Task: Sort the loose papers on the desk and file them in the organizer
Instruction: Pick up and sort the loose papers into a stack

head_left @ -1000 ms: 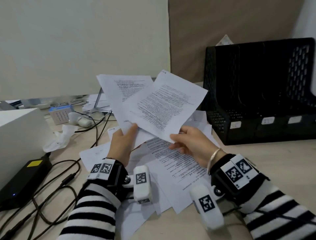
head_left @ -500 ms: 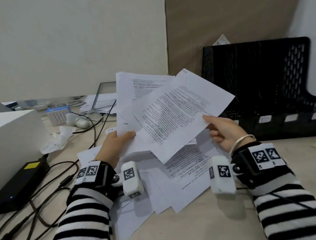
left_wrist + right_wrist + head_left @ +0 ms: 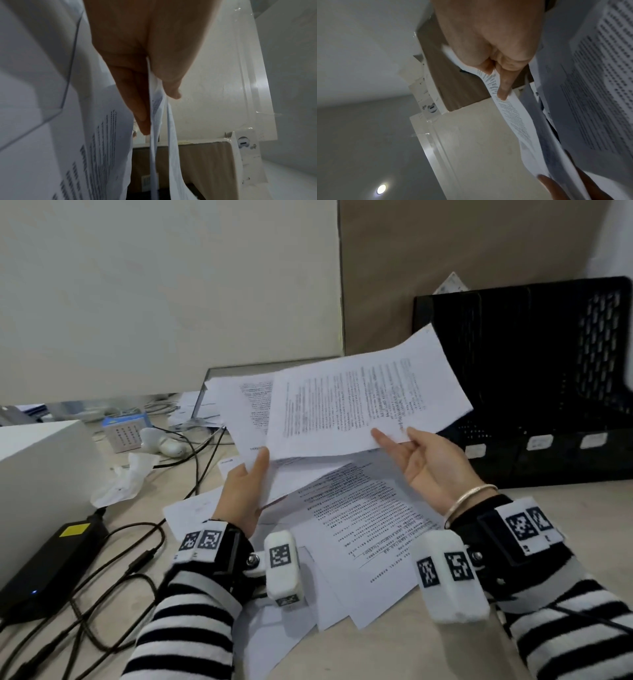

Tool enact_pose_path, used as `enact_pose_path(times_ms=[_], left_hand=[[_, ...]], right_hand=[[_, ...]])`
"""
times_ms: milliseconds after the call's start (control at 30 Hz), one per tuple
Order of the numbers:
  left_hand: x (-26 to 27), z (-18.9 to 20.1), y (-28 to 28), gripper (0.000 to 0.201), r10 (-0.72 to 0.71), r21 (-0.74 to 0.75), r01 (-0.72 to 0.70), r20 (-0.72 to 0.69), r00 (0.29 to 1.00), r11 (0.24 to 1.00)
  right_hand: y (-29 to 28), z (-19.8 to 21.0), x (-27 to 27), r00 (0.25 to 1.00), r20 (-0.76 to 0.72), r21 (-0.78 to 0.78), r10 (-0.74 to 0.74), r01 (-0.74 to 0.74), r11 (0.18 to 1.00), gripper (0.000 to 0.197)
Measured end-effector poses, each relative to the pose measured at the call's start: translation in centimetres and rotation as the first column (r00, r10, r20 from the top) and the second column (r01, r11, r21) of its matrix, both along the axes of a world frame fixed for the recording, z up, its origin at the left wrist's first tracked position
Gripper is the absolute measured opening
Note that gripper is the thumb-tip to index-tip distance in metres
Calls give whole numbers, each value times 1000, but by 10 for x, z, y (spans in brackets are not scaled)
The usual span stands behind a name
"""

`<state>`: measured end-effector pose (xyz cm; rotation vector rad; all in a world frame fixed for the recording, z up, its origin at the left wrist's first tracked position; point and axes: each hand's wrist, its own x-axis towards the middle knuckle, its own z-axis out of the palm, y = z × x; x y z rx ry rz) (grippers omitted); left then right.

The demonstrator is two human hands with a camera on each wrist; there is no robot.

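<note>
The right hand [image 3: 433,463] pinches one white printed paper sheet [image 3: 363,409], lifted clear, probably for reading. The left hand [image 3: 245,494] pinches further sheets [image 3: 246,412]. Beneath both, loose white papers [image 3: 370,529] cover the tabletop [image 3: 376,652]; beyond the right hand stands the black mesh organizer [image 3: 548,378].

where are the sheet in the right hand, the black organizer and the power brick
sheet [image 3: 363,409], head view, middle of the printed page
black organizer [image 3: 513,344], head view, dark side wall
power brick [image 3: 51,570], head view, top face below the yellow label
</note>
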<state>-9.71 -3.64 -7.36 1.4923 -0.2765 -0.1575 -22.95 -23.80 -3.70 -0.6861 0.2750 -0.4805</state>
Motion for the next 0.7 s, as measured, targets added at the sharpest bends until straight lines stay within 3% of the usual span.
enact_pose_path(times_ms=[67,133,200,300,433,600,700], left_hand=[[-3,0,-5,20,-12,-8,11,-10,1000,1000],[-3,0,-6,20,12,-8,-12,-11,1000,1000],[-2,1,-4,26,48,24,-48,-11,999,999],[1,2,2,21,85,31,-84,-16,996,996],[12,2,16,28,67,42,-66,-11,998,997],[20,1,29,35,76,71,-73,-33,997,995],[15,4,29,56,143,193,-147,34,989,970]], right_hand=[[7,-6,3,998,-31,-45,53,-55,997,17],[14,-11,6,994,-32,-67,108,-110,992,23],[16,-13,8,987,-86,-130,139,-149,980,14],[8,-13,5,960,-280,-294,1,-87,952,8],[-17,-11,-1,899,-393,-452,-194,-5,892,3],[-30,-12,-6,819,-535,-590,-209,-184,786,13],[-30,-15,-4,863,-471,-544,-183,-121,830,13]])
